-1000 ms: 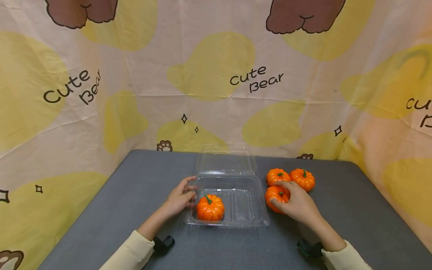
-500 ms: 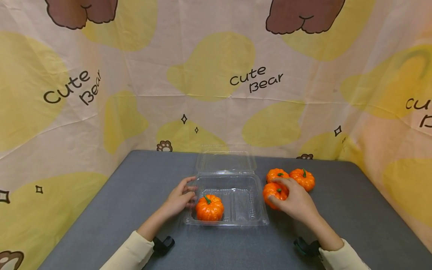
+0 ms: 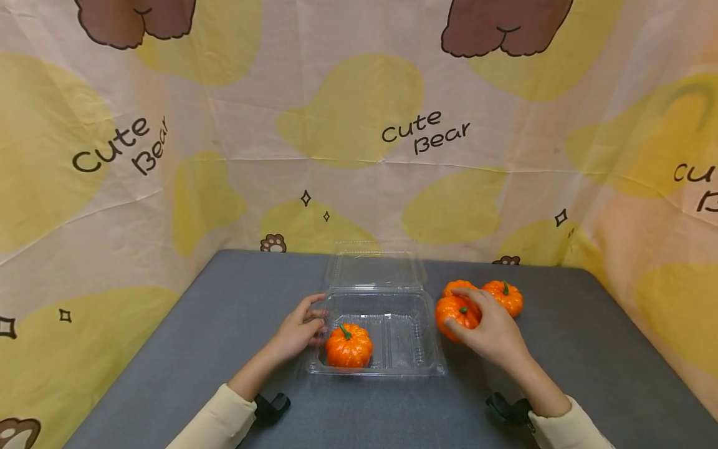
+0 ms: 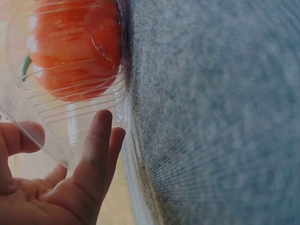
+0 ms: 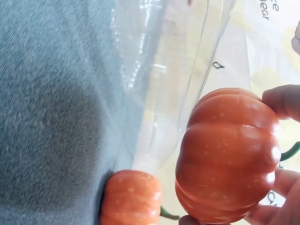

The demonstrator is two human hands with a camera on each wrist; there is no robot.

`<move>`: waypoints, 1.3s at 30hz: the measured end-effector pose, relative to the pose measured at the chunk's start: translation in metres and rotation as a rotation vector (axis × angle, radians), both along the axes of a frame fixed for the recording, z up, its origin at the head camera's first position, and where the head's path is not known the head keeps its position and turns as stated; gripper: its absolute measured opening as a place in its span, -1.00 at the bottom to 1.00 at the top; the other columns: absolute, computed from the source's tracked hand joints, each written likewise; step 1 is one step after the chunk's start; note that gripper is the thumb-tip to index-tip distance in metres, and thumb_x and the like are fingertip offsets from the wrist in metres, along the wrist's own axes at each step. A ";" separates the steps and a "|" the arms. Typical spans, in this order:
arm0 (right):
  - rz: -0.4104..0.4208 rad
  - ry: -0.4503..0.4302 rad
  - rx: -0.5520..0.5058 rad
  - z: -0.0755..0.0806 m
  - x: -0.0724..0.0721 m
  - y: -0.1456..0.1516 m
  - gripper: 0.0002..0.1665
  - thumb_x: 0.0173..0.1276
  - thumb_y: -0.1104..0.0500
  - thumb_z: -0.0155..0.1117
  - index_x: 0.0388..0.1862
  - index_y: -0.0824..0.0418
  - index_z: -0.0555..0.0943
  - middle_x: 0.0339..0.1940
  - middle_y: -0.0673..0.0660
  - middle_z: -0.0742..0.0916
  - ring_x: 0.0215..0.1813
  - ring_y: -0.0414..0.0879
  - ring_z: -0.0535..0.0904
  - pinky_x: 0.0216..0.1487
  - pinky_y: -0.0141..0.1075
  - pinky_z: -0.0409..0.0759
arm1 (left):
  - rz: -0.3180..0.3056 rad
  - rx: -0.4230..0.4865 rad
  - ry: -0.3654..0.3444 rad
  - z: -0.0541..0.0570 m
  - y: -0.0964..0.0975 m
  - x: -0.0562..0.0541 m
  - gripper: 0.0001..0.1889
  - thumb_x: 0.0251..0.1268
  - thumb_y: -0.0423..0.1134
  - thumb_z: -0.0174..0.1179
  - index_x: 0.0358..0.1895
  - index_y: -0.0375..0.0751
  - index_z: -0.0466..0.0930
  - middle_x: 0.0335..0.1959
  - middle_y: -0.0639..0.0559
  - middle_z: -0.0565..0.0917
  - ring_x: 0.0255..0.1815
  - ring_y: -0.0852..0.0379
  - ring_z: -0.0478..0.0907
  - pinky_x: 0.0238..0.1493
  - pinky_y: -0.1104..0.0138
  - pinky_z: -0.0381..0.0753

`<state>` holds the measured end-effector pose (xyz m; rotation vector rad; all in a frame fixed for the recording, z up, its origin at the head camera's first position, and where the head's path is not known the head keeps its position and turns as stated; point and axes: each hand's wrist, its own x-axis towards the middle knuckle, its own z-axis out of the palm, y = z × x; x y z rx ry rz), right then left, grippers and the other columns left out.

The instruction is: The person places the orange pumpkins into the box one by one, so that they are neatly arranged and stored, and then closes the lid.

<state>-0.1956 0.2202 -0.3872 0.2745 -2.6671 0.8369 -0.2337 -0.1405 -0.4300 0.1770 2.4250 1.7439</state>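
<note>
A small orange pumpkin [image 3: 457, 317] with a green stem is held between the thumb and fingers of my right hand [image 3: 496, 330]. The right wrist view shows this pumpkin [image 5: 227, 157] lifted off the grey cloth, fingers at its sides. A clear plastic clamshell box [image 3: 401, 368] stands with its lid [image 3: 376, 269] folded back. Another pumpkin [image 3: 349, 347] sits in the box's left front part. My left hand [image 3: 297, 330] is at the box's left side, fingers extended. In the left wrist view the fingertips [image 4: 101, 122] lie right at the ribbed wall below the boxed pumpkin [image 4: 77, 51].
Two more pumpkins stand to the right of the box: one [image 3: 459, 286] partly hidden behind the held one, the other [image 3: 505, 298] beside it. Grey cloth [image 3: 364, 411] covers the table. A printed curtain [image 3: 348, 125] hangs behind the table's far edge.
My right hand has raised the pumpkin from the table and shifted it slightly left, so it overlaps the one behind more. The left hand and the box have stayed nearly still.
</note>
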 end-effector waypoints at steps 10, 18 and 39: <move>0.055 0.054 -0.041 0.006 0.002 -0.014 -0.42 0.06 0.00 0.46 0.10 0.08 0.59 0.11 0.17 0.62 0.10 0.15 0.55 0.02 0.04 0.53 | 0.003 -0.001 0.007 -0.001 0.000 0.000 -0.40 0.27 -0.42 0.00 0.41 -0.15 0.21 0.19 -0.40 0.52 -0.16 -0.04 0.62 -0.32 0.17 0.70; 0.089 0.063 -0.026 0.010 0.003 -0.028 -0.43 0.03 -0.01 0.47 0.07 0.03 0.61 0.05 0.14 0.64 0.11 0.09 0.52 0.03 0.02 0.54 | -0.013 -0.012 0.038 0.000 0.000 0.001 -0.42 0.25 -0.41 -0.02 0.39 -0.18 0.22 0.16 -0.42 0.52 -0.22 0.04 0.63 -0.34 0.22 0.71; 0.203 0.019 -0.006 0.009 -0.002 -0.070 -0.41 -0.02 -0.02 0.47 0.07 0.01 0.60 0.01 -0.02 0.64 -0.07 -0.08 0.54 -0.12 -0.18 0.56 | -0.001 0.008 0.003 0.001 0.002 0.001 -0.42 0.28 -0.43 0.00 0.40 -0.14 0.22 0.18 -0.39 0.52 -0.18 0.01 0.62 -0.31 0.19 0.71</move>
